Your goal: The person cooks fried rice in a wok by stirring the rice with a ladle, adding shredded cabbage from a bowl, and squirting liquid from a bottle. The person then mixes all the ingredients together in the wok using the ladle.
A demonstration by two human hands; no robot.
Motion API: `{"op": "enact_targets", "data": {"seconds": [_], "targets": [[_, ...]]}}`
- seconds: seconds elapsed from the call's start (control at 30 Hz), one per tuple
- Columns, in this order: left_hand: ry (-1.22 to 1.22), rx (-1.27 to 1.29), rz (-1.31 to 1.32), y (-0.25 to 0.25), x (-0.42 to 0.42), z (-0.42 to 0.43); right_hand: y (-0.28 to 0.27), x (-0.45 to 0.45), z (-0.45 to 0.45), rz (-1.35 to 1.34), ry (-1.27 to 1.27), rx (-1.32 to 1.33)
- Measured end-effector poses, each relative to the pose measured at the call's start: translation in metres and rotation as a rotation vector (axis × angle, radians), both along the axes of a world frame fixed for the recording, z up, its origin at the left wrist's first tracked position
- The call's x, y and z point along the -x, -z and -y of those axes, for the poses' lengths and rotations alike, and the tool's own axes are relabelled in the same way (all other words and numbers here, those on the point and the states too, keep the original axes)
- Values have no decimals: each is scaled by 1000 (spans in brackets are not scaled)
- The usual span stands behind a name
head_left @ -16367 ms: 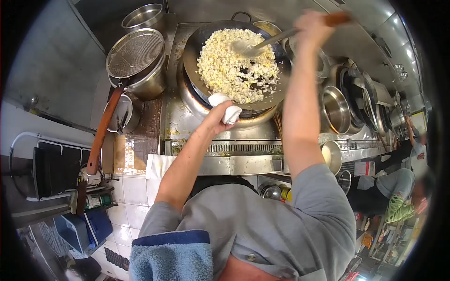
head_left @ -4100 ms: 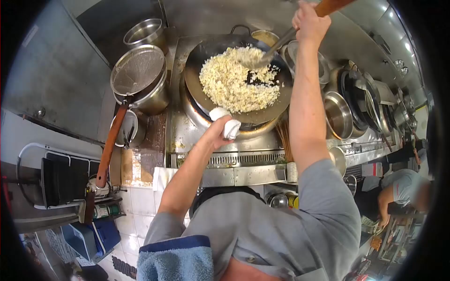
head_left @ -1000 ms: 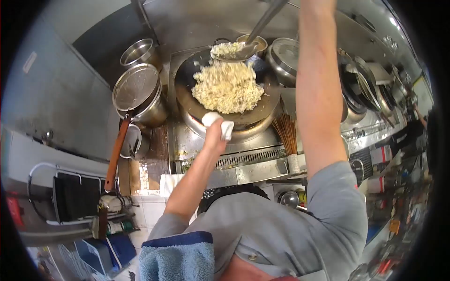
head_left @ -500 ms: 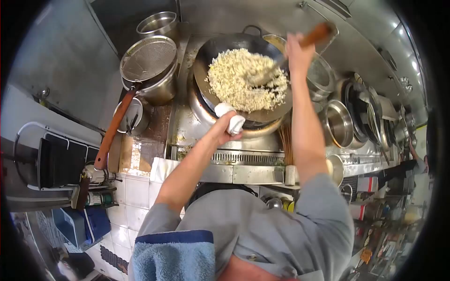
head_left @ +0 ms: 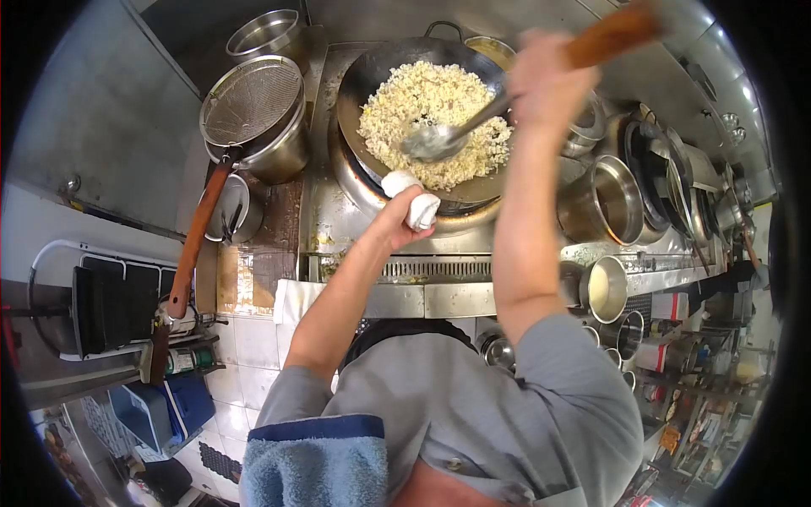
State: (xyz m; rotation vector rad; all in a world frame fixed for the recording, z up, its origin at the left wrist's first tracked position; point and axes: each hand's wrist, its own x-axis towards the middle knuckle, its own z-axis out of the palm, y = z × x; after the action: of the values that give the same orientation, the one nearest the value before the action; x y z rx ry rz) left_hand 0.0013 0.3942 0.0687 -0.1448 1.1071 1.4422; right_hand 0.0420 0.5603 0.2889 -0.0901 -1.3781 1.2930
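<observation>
Steel cooktop (head_left: 321, 226) along the wall, mesh strainer (head_left: 253, 101) on a pot (head_left: 285, 150) at left. Wok (head_left: 395, 57) sits on the round burner, pale rice-like food (head_left: 435, 89) with yellow bits spread over its middle. Left hand (head_left: 410, 225) closed round folded white cloth (head_left: 421, 211) at the near rim. Right hand (head_left: 547, 84) blurred but wrapped on the ladle (head_left: 435, 142), wooden grip up, bowl down in the food

Status: mid-cook, my read. Done: food loose, well mixed, no big clumps seen, colour fairly even. Left: all food I can see is in the wok, none dished up in view, so stirring and emptying look outstanding. Can't tell doneness or seasoning
</observation>
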Motion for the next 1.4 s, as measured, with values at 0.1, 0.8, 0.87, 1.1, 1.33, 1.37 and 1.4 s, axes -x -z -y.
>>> {"op": "enact_targets", "data": {"seconds": [0.1, 0.8, 0.87, 1.1, 1.33, 1.37, 1.4], "targets": [[60, -41, -42, 15, 4, 0, 68, 46, -47, 119, 105, -48], [115, -30, -56, 6, 5, 3, -38, 1, -90, -160, 21, -43], [101, -30, -53, 11, 11, 1, -5, 15, -85, -220, 164, 62], [54, -142, -85, 21, 18, -11, -22, -28, -19, 175, -151, 244], [-371, -151, -17, -73, -138, 64, -44, 5, -101, 10, -82, 263], [-396, -75, -6, -71, -130, 59, -53, -27, -80, 51, -135, 243], [-301, -100, 129, -32, -97, 45, -28, -42, -51, 82, -14, 193]]}}
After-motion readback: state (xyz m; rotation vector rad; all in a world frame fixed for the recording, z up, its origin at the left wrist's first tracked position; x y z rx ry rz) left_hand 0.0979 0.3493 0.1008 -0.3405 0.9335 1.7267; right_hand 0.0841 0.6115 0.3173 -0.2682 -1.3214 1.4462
